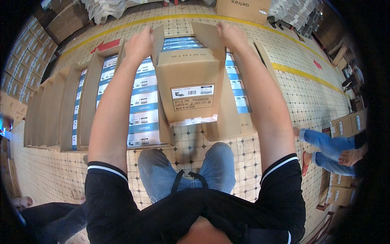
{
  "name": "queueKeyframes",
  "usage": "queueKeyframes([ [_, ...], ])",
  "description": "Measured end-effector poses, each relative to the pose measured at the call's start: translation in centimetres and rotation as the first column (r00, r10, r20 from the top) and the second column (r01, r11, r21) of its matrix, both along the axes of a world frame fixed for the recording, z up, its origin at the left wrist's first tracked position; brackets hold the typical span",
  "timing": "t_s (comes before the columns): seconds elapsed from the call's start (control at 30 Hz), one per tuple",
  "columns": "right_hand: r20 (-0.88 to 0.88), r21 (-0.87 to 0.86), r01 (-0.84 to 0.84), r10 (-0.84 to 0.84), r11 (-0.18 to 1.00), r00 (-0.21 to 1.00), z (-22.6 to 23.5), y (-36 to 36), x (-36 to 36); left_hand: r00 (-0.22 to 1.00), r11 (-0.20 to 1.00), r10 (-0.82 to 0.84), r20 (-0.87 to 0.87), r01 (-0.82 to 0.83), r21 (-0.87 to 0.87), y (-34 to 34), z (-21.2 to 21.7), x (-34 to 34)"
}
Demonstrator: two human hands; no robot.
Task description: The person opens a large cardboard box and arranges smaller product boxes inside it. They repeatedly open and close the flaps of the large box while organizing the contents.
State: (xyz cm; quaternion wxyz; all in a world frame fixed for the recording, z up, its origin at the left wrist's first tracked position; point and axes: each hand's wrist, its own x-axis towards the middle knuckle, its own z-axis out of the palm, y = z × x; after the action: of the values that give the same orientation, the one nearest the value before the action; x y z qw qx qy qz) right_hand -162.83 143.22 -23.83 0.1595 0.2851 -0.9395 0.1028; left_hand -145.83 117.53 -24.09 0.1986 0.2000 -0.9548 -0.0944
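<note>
Floor: cream tiles [248, 156], yellow line [300, 74]
Room: stacked boxes [28, 49] at left
Carton [187, 75]: between filled cartons [165, 132], perhaps raised
Left hand [140, 42]: curled, grasping left flap [157, 42]
Right hand [235, 36]: curled, grasping right flap [207, 34]

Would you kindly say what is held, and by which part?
A cardboard carton: left grip on its raised left flap, right grip on its raised right flap.

"Where was there room to reach in?"
"Between the raised flaps [208, 37] of the middle carton [189, 71], down only to its shoeboxes [183, 43]."
"And sideways?"
"Filled cartons [164, 126] stood close on both sides; tiled floor [308, 110] gave room beyond the right forearm [266, 101], up to a co-worker's legs [325, 142]."
</note>
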Motion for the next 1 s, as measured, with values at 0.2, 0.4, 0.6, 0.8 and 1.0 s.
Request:
queueKeyframes([
  [0.2, 0.011, -0.017, -0.005, 0.005, 1.000, 1.000, 0.2, -0.2, -0.6, 1.000, 1.000, 0.014, -0.018, -0.013, 0.023, -0.2, 0.0, -0.4],
  [0.4, 0.048, -0.114, -0.028, 0.034, 0.993, 0.998, 0.3, 0.2, 0.2, 0.999, 0.999, 0.037, -0.027, -0.036, 0.033, 0.6, 0.2, 0.1],
  [0.6, 0.024, -0.124, -0.024, 0.027, 0.992, 0.999, -1.4, 0.4, 0.0, 0.999, 0.998, 0.017, -0.046, -0.014, 0.062, 0.6, -1.6, 0.4],
  [0.8, 0.221, 0.111, -0.045, 0.019, 0.993, 0.975, -10.2, 4.7, 9.1, 0.979, 0.998, -0.062, 0.192, 0.062, 0.005, 5.5, -10.8, 7.8],
  [1.0, 0.343, 0.114, -0.170, 0.121, 0.979, 0.931, -22.7, 8.8, 16.1, 0.903, 0.982, -0.177, 0.390, 0.187, 0.015, 9.5, -20.8, 13.5],
])
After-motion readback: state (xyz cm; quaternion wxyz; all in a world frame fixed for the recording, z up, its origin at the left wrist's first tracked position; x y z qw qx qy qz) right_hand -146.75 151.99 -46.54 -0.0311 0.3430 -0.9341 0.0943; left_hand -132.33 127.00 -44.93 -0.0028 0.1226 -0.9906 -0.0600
